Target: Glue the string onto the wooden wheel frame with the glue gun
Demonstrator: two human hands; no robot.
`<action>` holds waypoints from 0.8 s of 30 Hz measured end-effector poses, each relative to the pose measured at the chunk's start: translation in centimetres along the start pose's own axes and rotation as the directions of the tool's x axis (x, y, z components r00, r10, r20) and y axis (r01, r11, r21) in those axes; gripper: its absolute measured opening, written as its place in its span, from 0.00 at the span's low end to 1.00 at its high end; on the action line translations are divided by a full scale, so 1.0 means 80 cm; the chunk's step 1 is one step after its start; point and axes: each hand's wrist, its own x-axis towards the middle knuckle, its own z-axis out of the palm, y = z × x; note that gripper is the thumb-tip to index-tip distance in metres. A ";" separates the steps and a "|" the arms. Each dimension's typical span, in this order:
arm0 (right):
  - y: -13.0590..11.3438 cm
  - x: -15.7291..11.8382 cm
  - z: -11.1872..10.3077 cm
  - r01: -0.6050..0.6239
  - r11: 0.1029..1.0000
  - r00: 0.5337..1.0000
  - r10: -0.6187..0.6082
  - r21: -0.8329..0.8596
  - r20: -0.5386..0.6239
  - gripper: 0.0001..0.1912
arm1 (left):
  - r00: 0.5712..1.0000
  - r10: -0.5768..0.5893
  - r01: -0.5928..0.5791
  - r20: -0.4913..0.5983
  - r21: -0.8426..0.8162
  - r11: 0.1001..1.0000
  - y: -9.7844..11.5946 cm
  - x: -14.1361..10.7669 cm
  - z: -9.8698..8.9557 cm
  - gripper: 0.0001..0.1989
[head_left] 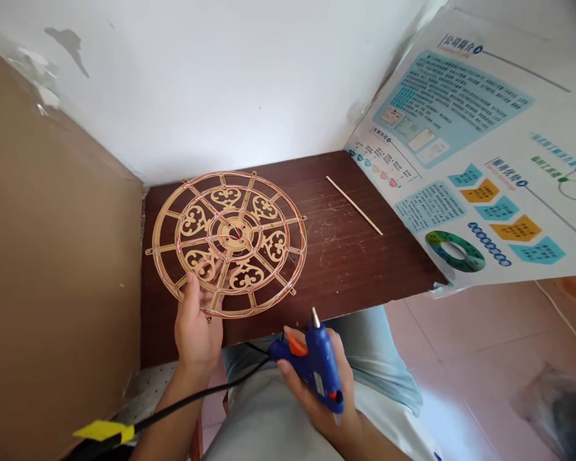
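Observation:
My left hand grips the lower edge of a round laser-cut wooden wheel, with my thumb in front and my fingers showing through its openings. The wheel has spokes, scrollwork panels and a central hub, and it lies tilted just above the tabletop. My right hand is shut around the handle of a blue hot glue gun with an orange trigger. Its metal nozzle points up and away from me, off the wheel's right side, and touches nothing.
A thin wooden stick lies on the dark wood table, right of the wheel. A printed poster overhangs the table's right side. Brown cardboard stands at the left. A black cord runs from the glue gun to a yellow-marked section.

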 end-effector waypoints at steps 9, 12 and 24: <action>-0.051 0.110 0.016 0.577 0.815 0.781 -0.568 0.051 0.260 0.30 | 0.998 0.012 -0.012 -0.063 0.007 1.000 0.005 0.003 -0.003 0.20; -0.055 0.142 0.017 0.594 0.805 0.758 -0.562 0.009 0.331 0.24 | 0.998 0.008 -0.008 -0.063 0.007 1.000 0.008 0.003 -0.007 0.20; -0.049 0.181 0.017 0.577 0.816 0.715 -0.485 -0.033 0.504 0.23 | 0.977 -0.018 0.031 -0.214 0.058 0.998 0.020 0.004 0.002 0.21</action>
